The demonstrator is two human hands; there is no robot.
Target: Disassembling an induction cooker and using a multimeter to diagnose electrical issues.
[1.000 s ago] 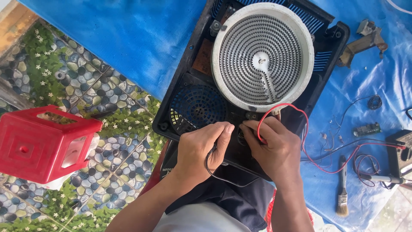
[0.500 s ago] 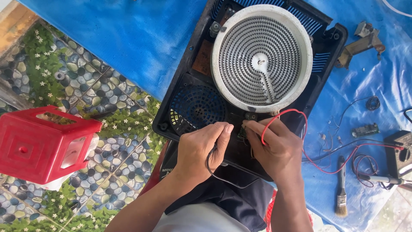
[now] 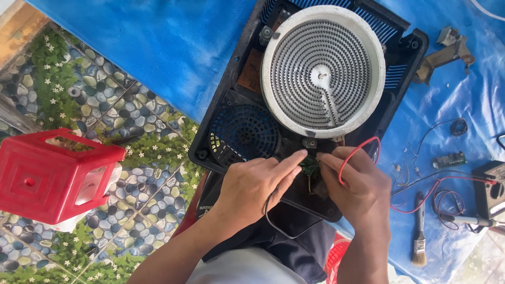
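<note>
The opened black plastic electric cooker housing [image 3: 221, 131] lies on the blue plastic sheet [image 3: 158, 47], its long axis running from the lower left, by the person's lap, up to the right, where its far corner is cut off by the top of the view. Its round white heating plate with a grey spiral coil [image 3: 323, 71] faces up, and the black round fan grille [image 3: 244, 134] sits just below and left of it. At the housing's near edge both hands meet over a small green part [image 3: 310, 165], mostly hidden between the fingers and too small to make out. The left hand [image 3: 258, 184] lies just left of it, index finger stretched out to touch it, other fingers loosely curled with a thin black wire [image 3: 271, 221] looping beneath; whether it grips the wire I cannot tell. The right hand [image 3: 357, 184] is curled, fingertips pinching at the green part, and a thin red wire [image 3: 352, 155] arches over its knuckles
</note>
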